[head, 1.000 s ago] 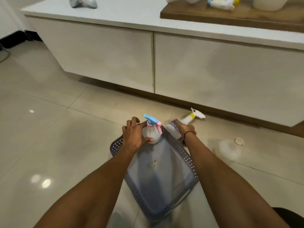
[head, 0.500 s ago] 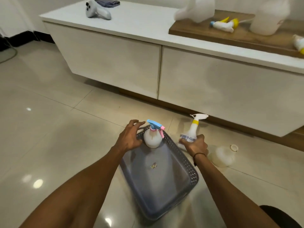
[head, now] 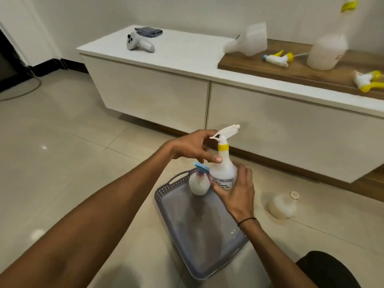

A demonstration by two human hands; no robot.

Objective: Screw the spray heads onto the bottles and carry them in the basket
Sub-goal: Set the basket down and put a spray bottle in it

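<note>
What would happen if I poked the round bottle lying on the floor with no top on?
The capless bottle lies on its side on smooth glossy tiles, so it would probably roll or slide away. It looks see-through and empty, so likely very light. Its thin plastic may squash a little rather than break.

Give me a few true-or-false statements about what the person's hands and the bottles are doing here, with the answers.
1. The right hand holds the tall bottle with the yellow collar. True.
2. The small bottle with the blue and pink spray head lies on its side on the floor. False: it stands upright in the grey basket.
3. The left hand has a grip on the basket's handle. False: it is open, up by the tall bottle's spray head.
4. A capless bottle lies on the floor, right of the basket. True.
5. The cabinet top holds only bottles. False: a white controller and a folded cloth also lie there.
</note>
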